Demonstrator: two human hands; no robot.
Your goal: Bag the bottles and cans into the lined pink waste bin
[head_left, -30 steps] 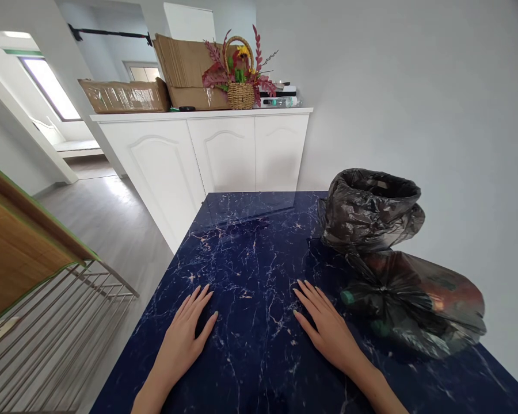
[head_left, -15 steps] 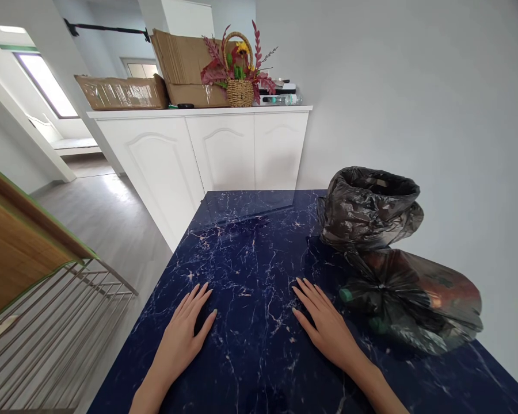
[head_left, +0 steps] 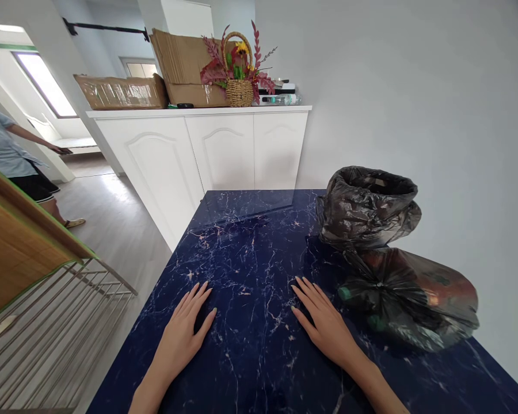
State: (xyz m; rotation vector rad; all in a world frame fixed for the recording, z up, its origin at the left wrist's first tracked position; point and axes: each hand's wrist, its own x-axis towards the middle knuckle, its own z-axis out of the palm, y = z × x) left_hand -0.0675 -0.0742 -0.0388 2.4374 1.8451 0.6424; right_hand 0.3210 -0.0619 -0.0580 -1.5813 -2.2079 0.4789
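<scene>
My left hand point(head_left: 185, 329) lies flat on the dark blue marble-patterned table point(head_left: 246, 259), palm down, thumb held apart from the fingers. My right hand point(head_left: 323, 325) rests the same way farther right, and neither holds anything. Just right of my right hand, without touching it, lies a filled black plastic bag point(head_left: 414, 299), gathered at a twisted knot; something reddish and something green show through it. Behind that bag stands another black plastic bag point(head_left: 366, 210), upright with its mouth open; its contents are mostly hidden.
A white cabinet point(head_left: 228, 146) beyond the table bears cardboard boxes point(head_left: 121, 92), a flower basket point(head_left: 240, 92) and a plastic bottle point(head_left: 285, 100). A metal rack point(head_left: 64, 333) with a wooden-looking panel point(head_left: 21, 247) stands at left. A person point(head_left: 8, 146) is behind it, holding something dark.
A person in a light blue shirt has come into view at the far left. My hands stay flat in place; the view has shifted very slightly.
</scene>
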